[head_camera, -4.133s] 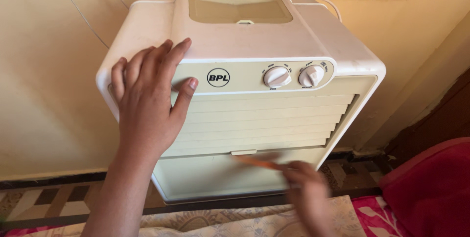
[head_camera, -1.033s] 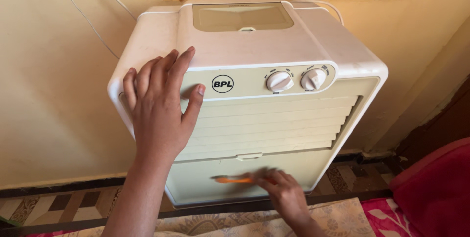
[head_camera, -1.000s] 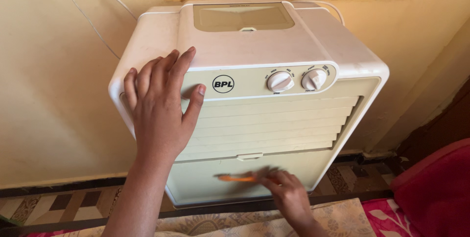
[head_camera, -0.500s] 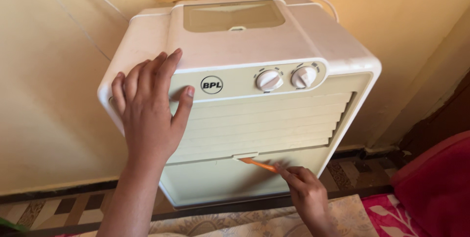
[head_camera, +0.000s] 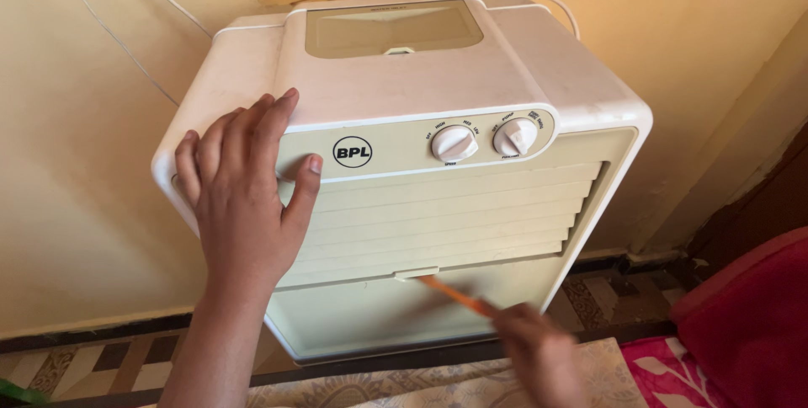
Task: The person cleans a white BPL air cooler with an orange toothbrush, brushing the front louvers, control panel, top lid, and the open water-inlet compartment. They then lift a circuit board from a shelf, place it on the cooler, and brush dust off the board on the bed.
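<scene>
A white air cooler [head_camera: 505, 80] stands against a cream wall, with two round knobs [head_camera: 484, 140] on its front band and horizontal louvres [head_camera: 438, 223] below them. My left hand [head_camera: 244, 197] lies flat on the cooler's front left corner, fingers spread over the top edge. My right hand [head_camera: 539, 353], low in the frame and blurred, grips a thin orange stick-like tool [head_camera: 454, 294]. The tool's tip touches the small tab [head_camera: 417, 273] at the top edge of the lower front panel [head_camera: 370, 315].
A patterned tiled floor [head_camera: 76, 366] runs along the wall. A floral cloth [head_camera: 404, 391] lies at the bottom edge and a dark red fabric [head_camera: 749, 324] at the right. A white cord [head_camera: 109, 29] runs up the wall behind the cooler.
My right hand has moved the orange tool from the lower panel's face up and right to the tab at its top edge. My left hand has stayed on the cooler's corner.
</scene>
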